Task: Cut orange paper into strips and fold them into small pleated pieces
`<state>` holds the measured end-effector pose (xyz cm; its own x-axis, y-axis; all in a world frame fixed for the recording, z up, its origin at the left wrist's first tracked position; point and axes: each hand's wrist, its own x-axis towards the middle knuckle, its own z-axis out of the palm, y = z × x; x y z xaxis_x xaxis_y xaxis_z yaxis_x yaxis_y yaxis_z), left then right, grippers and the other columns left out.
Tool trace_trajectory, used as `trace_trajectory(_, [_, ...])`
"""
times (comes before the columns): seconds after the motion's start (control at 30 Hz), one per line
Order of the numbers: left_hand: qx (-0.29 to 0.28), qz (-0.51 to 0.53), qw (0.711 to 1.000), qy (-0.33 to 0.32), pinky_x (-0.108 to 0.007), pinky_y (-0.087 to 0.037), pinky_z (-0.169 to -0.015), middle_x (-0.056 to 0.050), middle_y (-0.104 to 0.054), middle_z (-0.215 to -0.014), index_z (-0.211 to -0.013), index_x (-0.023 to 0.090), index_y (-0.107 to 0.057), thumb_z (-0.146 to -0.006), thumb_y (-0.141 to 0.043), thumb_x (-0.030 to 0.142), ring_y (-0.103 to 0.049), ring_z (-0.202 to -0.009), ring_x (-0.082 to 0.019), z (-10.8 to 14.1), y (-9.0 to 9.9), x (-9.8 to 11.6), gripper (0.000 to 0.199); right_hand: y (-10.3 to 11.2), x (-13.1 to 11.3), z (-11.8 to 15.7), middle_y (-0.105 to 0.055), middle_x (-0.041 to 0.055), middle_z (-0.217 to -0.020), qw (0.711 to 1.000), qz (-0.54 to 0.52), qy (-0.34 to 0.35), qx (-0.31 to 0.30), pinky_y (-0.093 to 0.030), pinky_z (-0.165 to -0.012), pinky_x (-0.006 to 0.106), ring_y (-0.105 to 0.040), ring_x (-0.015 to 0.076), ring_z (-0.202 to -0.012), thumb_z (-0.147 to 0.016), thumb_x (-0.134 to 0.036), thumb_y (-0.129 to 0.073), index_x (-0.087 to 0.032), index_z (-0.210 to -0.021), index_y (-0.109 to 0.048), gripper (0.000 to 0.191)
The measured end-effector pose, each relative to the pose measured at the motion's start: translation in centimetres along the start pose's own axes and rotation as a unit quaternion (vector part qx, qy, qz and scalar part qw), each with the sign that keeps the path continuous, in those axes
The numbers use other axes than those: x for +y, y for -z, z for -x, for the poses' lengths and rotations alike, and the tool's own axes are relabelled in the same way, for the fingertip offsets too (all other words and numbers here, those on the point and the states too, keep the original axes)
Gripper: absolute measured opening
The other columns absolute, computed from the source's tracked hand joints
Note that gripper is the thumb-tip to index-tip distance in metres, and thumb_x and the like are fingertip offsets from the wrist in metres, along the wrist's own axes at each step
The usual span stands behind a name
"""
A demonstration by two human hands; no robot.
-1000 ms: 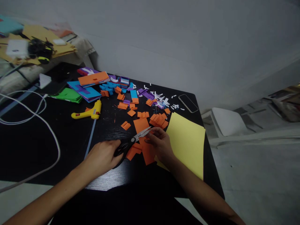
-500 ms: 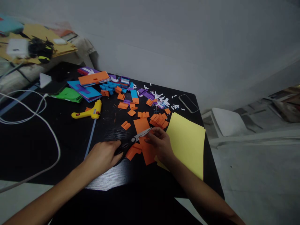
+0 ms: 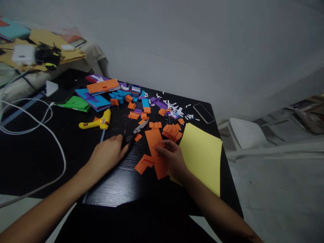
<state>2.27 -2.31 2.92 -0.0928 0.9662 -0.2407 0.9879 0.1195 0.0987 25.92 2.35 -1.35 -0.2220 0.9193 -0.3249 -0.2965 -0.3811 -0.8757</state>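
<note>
My left hand (image 3: 108,152) is closed at the black handle of a pair of scissors (image 3: 139,128). Part of the handle is hidden by the fingers, and the metal blades point away to the right, just above the table. Between the thumb and fingers of my right hand (image 3: 174,155) is a small orange paper piece (image 3: 158,147). Beneath that hand lies a long orange paper strip (image 3: 161,167). Left of the strip rest folded orange pieces (image 3: 143,164). A pile of folded orange papers (image 3: 172,131) sits just beyond my right hand.
Yellow sheets (image 3: 202,155) lie along the right side of the black table (image 3: 113,192). A yellow glue gun (image 3: 97,122) stands left of the scissors. Behind are white paper scraps (image 3: 174,108), a phone (image 3: 204,113) and stacked coloured papers (image 3: 102,86). A white cable (image 3: 59,148) loops at left.
My left hand has moved the scissors away from my right hand, up and to the left. The small orange piece in my right hand now shows clear of the blades.
</note>
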Motion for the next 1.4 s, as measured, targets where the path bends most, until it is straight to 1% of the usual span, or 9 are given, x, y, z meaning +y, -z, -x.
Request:
trace_trajectory(0.2, [0.037, 0.013, 0.999, -0.024, -0.04, -0.053, -0.072, -0.018, -0.068, -0.104, -0.102, 0.013, -0.062, -0.099, -0.047, 0.037, -0.07, -0.093, -0.035, -1.0, 0.0, 0.6, 0.029, 0.0, 0.1, 0.2, -0.073, -0.0029, -0.067, 0.998, 0.042, 0.016, -0.034, -0.055, -0.067, 0.029, -0.066, 0.0143, -0.062, -0.064, -0.026, -0.091, -0.021, -0.082, -0.071, 0.028])
trace_trajectory(0.4, [0.1, 0.021, 0.993, -0.05, -0.042, -0.054, -0.077, -0.017, -0.064, -0.101, -0.101, 0.011, -0.064, -0.095, -0.053, 0.029, -0.066, -0.096, -0.034, -1.0, -0.4, 0.5, 0.022, 0.4, 0.6, 0.6, -0.072, -0.0022, -0.075, 0.984, 0.151, 0.077, -0.059, -0.053, -0.067, 0.028, -0.066, 0.0146, -0.068, -0.071, -0.031, -0.088, -0.022, -0.089, -0.076, 0.024])
trace_trajectory(0.5, [0.144, 0.12, 0.972, -0.14, -0.041, -0.054, -0.084, -0.012, -0.064, -0.103, -0.103, 0.015, -0.065, -0.098, -0.048, 0.029, -0.064, -0.098, -0.03, -0.2, -0.4, 1.3, 0.022, 0.4, 0.9, 0.9, -0.075, 0.0002, -0.082, 0.972, 0.197, 0.1, -0.078, -0.055, -0.071, 0.029, -0.069, 0.0163, -0.075, -0.073, -0.034, -0.087, -0.022, -0.093, -0.076, 0.026])
trace_trajectory(0.6, [0.091, 0.266, 0.925, -0.255, -0.035, -0.052, -0.088, -0.006, -0.066, -0.103, -0.105, 0.019, -0.064, -0.102, -0.049, 0.034, -0.064, -0.098, -0.022, 0.5, -0.4, 2.2, 0.021, 0.3, 1.0, 1.1, -0.076, 0.0019, -0.089, 0.967, 0.21, 0.112, -0.089, -0.057, -0.073, 0.03, -0.071, 0.0181, -0.08, -0.07, -0.035, -0.089, -0.022, -0.094, -0.074, 0.031])
trace_trajectory(0.7, [0.045, 0.338, 0.897, -0.281, -0.029, -0.051, -0.077, -0.002, -0.065, -0.092, -0.099, 0.02, -0.066, -0.103, -0.052, 0.035, -0.063, -0.085, -0.016, 0.7, -0.5, 2.8, 0.021, 0.2, 0.8, 1.2, -0.076, 0.0011, -0.087, 0.967, 0.207, 0.111, -0.095, -0.058, -0.072, 0.03, -0.071, 0.0175, -0.077, -0.069, -0.036, -0.09, -0.023, -0.091, -0.071, 0.032])
trace_trajectory(0.83, [0.05, 0.38, 0.879, -0.283, -0.026, -0.049, -0.074, 0.0, -0.064, -0.087, -0.101, 0.02, -0.067, -0.1, -0.058, 0.036, -0.061, -0.08, -0.014, 0.5, -0.8, 2.8, 0.019, 0.2, 0.7, 1.2, -0.075, 0.0002, -0.084, 0.965, 0.213, 0.114, -0.102, -0.057, -0.069, 0.028, -0.07, 0.016, -0.074, -0.069, -0.035, -0.09, -0.023, -0.09, -0.07, 0.032])
trace_trajectory(0.97, [0.045, 0.393, 0.88, -0.262, -0.023, -0.046, -0.065, 0.001, -0.063, -0.08, -0.092, 0.019, -0.068, -0.1, -0.059, 0.037, -0.06, -0.074, -0.013, 0.2, -1.5, 2.8, 0.021, 0.2, 0.9, 1.2, -0.075, 0.0, -0.081, 0.965, 0.214, 0.113, -0.104, -0.056, -0.067, 0.029, -0.069, 0.0156, -0.07, -0.068, -0.035, -0.091, -0.022, -0.09, -0.07, 0.032])
trace_trajectory(1.23, [0.031, 0.445, 0.867, -0.222, -0.021, -0.043, -0.06, 0.001, -0.067, -0.079, -0.09, 0.017, -0.07, -0.101, -0.055, 0.035, -0.061, -0.071, -0.012, 0.0, -2.5, 2.9, 0.025, 0.0, 0.9, 1.1, -0.073, -0.0026, -0.075, 0.985, 0.133, 0.036, -0.108, -0.059, -0.071, 0.032, -0.071, 0.0166, -0.068, -0.06, -0.033, -0.095, -0.022, -0.084, -0.069, 0.037])
trace_trajectory(1.4, [0.029, 0.46, 0.863, -0.207, -0.02, -0.041, -0.056, 0.001, -0.066, -0.076, -0.09, 0.017, -0.07, -0.099, -0.057, 0.036, -0.059, -0.069, -0.012, 0.1, -2.6, 3.2, 0.025, -0.1, 0.7, 1.1, -0.073, -0.0031, -0.075, 0.987, 0.122, 0.023, -0.105, -0.058, -0.069, 0.03, -0.07, 0.0151, -0.066, -0.06, -0.031, -0.095, -0.022, -0.085, -0.069, 0.038])
